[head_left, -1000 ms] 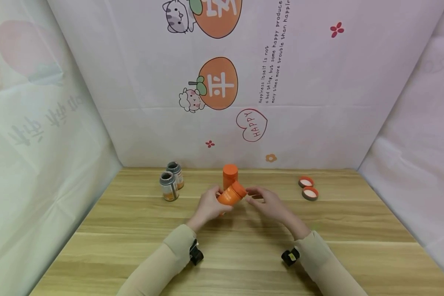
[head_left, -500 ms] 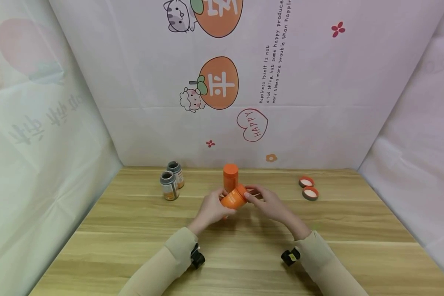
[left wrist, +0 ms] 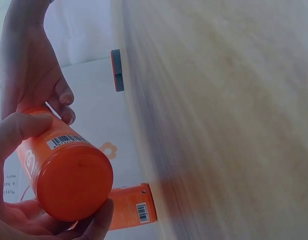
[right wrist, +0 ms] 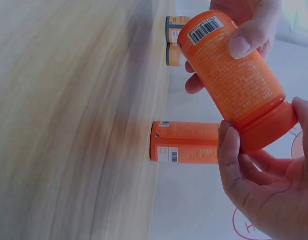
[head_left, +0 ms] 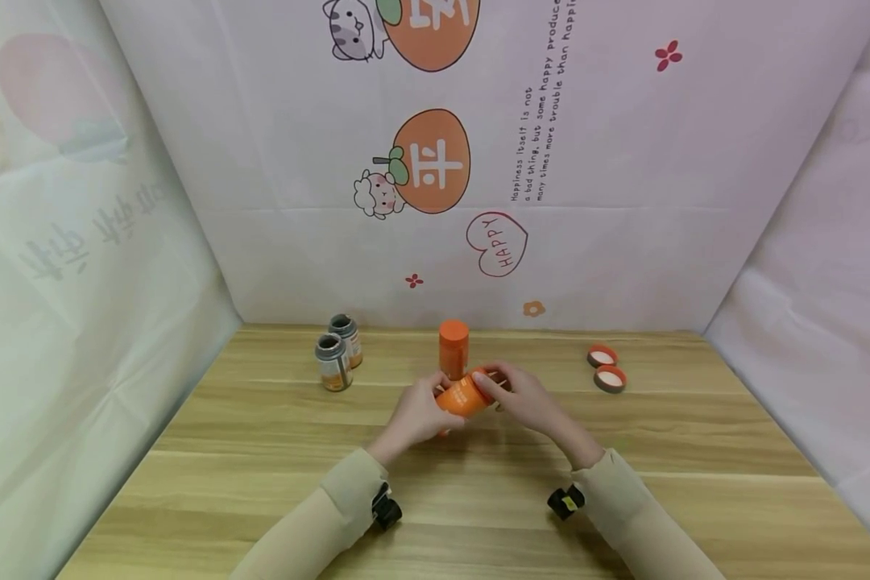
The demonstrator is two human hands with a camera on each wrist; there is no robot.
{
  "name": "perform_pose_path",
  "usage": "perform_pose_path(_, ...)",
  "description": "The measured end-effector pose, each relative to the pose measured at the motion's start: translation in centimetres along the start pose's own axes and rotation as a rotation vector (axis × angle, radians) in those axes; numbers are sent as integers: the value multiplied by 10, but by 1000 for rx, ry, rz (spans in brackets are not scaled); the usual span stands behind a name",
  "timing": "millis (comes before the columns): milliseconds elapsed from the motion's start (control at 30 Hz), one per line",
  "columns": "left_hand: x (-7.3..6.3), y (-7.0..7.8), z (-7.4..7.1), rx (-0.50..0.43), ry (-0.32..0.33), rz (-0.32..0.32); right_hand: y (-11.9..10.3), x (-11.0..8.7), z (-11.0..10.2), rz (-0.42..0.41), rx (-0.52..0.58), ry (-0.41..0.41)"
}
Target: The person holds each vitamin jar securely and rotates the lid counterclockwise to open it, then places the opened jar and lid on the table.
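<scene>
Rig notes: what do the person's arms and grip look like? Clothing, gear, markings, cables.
Left sleeve and right sleeve: beige, long, wide cuffs. Left grip and right grip: bare, five-fingered, no gloves. A small black device sits at each wrist, left device and right device; the right one shows a yellow mark. No cables visible.

Bottles [head_left: 463,397], jars [head_left: 335,369], lids [head_left: 611,379]: two each

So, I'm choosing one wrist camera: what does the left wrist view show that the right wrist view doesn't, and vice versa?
Only left wrist: two loose caps, a flower print and the flat base of the held orange bottle.
Only right wrist: two open gray jars.
Both: that bottle, standing orange bottle, left hand, right hand, wooden tabletop.
</scene>
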State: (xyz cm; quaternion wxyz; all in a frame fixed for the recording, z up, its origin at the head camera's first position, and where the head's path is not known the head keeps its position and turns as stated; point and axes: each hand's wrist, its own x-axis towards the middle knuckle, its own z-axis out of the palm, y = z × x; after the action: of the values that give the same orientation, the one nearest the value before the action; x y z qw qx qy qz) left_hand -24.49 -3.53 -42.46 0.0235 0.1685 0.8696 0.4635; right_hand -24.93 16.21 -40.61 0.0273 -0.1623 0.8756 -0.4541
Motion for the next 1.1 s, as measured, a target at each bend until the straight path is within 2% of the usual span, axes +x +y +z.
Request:
perform_pose_path(367, -5, 3, 7, 30, 13, 29, -5, -3, 2, 34, -119, 76)
perform_pose_path(500, -7, 6, 7, 44, 13, 32, -4, -4, 2, 19, -166, 82)
perform_pose_path(700, -8, 8, 7, 81, 15, 53, -3, -6, 2, -8, -176, 89)
perform_pose_path(1100, -11, 9, 9, 126, 15, 66, 7, -13, 1, -195, -232, 165)
